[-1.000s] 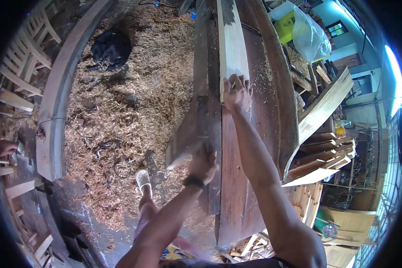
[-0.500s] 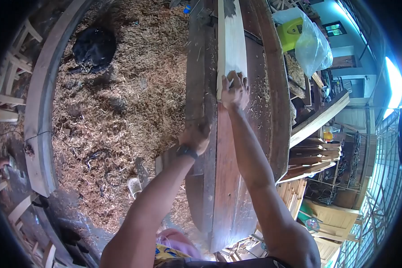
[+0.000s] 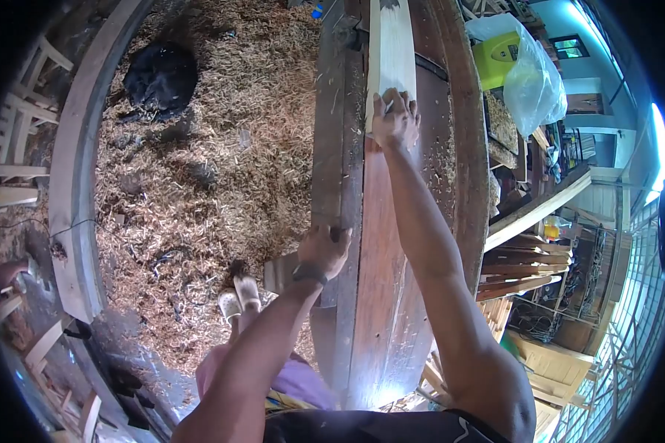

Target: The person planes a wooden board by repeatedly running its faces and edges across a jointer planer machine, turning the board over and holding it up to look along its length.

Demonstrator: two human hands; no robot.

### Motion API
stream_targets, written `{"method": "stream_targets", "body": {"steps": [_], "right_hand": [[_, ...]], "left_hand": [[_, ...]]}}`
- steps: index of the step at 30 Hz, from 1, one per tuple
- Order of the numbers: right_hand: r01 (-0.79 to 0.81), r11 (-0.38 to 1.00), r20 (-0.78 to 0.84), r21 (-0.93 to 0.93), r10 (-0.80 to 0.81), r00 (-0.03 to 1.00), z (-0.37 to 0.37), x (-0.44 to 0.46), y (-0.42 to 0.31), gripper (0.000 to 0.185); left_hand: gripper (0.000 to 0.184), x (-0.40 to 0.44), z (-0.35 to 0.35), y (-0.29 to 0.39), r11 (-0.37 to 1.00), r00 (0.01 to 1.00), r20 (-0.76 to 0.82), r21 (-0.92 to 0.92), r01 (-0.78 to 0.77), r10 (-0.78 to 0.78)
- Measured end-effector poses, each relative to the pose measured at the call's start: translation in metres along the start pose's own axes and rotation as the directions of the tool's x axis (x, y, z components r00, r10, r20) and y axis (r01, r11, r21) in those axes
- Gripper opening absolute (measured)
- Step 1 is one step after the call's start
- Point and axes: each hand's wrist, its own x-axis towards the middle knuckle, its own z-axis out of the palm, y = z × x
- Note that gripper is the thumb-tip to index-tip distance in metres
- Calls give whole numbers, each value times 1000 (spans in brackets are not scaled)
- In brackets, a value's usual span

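Note:
A pale wooden board (image 3: 391, 55) lies lengthwise on the brown wooden workbench (image 3: 380, 221), its far end darkened. At its near end is my right hand (image 3: 397, 122), fingers bent over the wood and gripping it. My left hand (image 3: 324, 249) rests closed at the bench's left edge, lower down than the right. Its fingers are curled, with a dark spot by the thumb; what they hold, if anything, is hidden. A dark band sits on the left wrist.
Wood shavings (image 3: 236, 148) cover the floor left of the bench, around a black bundle (image 3: 160, 77). A long timber beam (image 3: 81, 184) runs along the left. To the right are a clear plastic bag (image 3: 536, 85), a yellow-green container (image 3: 495, 59) and stacked planks (image 3: 524, 266).
The view has shifted slightly, and my feet and lower clothing show more at bottom left. My right hand and the board's near end appear farther up. My left hand stays at the bench edge.

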Motion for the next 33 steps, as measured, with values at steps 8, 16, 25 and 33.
{"method": "stream_targets", "body": {"steps": [8,16,25,33], "right_hand": [[-45,999,70,-31,47,996,16,46,-3,37],[-46,999,34,-17,46,998,39,94,-4,36],[-96,995,62,-6,97,993,64,161,-9,39],[-82,996,133,-30,86,987,97,259,-34,54]], "left_hand": [[55,-3,-2,0,999,1000,3,31,-29,29],[51,-4,1,-5,997,996,-39,34,-73,74],[47,-8,-2,-4,995,995,-36,-9,-97,97],[40,-11,2,-10,986,985,-61,29,-162,164]]}}
